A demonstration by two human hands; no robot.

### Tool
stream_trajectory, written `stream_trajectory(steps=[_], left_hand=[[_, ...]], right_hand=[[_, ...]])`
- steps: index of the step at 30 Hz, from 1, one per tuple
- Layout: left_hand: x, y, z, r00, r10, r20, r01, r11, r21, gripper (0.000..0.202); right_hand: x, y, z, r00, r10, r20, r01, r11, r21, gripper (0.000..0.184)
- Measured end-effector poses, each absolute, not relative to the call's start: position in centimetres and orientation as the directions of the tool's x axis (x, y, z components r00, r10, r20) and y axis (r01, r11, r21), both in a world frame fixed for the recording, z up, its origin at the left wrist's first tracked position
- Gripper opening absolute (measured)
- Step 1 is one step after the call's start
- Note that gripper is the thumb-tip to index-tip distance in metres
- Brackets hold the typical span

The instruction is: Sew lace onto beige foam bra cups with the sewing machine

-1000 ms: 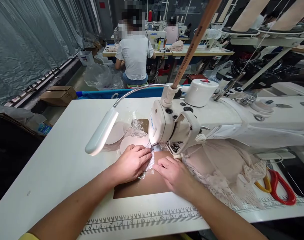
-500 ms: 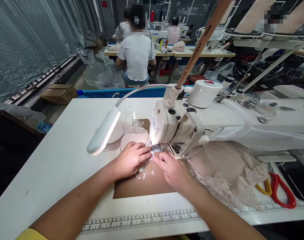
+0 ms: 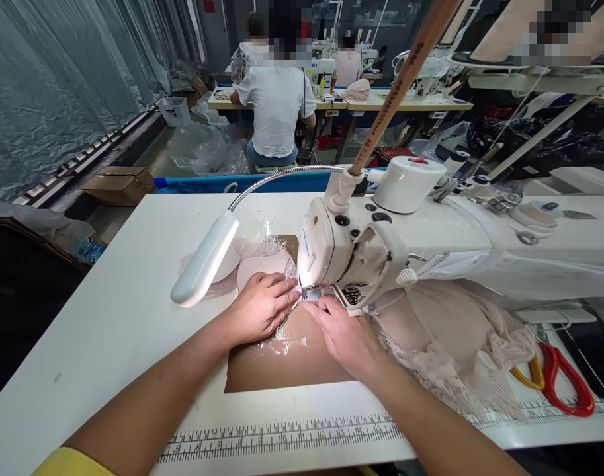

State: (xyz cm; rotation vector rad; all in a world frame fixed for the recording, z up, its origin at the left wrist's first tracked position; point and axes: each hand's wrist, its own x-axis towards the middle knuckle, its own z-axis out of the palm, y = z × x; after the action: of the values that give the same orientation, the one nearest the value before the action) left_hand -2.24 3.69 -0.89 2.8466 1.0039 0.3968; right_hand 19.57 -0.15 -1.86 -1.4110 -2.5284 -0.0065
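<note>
A pale pink lace bra (image 3: 264,263) with padded cups lies at the left of the sewing machine head (image 3: 326,241), one edge running under the presser foot (image 3: 310,293). My left hand (image 3: 263,307) is closed on that lace edge, fingers together and pressed down close to the needle; its thumb is hidden. From the other side my right hand (image 3: 345,334) has its fingertips gathered at the same edge, just in front of the foot. The bit of fabric between the fingertips is mostly covered. Beneath both hands is a brown, taped sheet (image 3: 282,373).
A lamp (image 3: 205,261) on a bent neck overhangs the left side. More pink lace fabric (image 3: 435,324) is heaped at right, beside red-handled scissors (image 3: 564,380) and a dark phone-like slab (image 3: 592,350). A printed ruler (image 3: 282,436) runs along the front edge. A co-worker (image 3: 276,109) sits ahead.
The lace bra has shifted slightly away and left, with my left hand moving along with it. My right hand stays almost in place. The co-worker ahead has leaned a little right.
</note>
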Motion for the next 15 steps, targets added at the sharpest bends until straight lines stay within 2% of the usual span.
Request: stream_trajectory(steps=[7, 15], left_hand=[[-2.1, 3.7, -0.7, 0.739, 0.64, 0.21, 0.623, -0.768, 0.148, 0.036], [-2.2, 2.0, 1.7, 0.663, 0.746, 0.058, 0.741, -0.666, 0.088, 0.037]], right_hand=[[19.9, -0.3, -1.9, -0.484, 0.841, 0.241, 0.836, 0.526, -0.156, 0.048], [20.2, -0.4, -1.5, -0.469, 0.864, 0.186, 0.849, 0.499, -0.176, 0.046]])
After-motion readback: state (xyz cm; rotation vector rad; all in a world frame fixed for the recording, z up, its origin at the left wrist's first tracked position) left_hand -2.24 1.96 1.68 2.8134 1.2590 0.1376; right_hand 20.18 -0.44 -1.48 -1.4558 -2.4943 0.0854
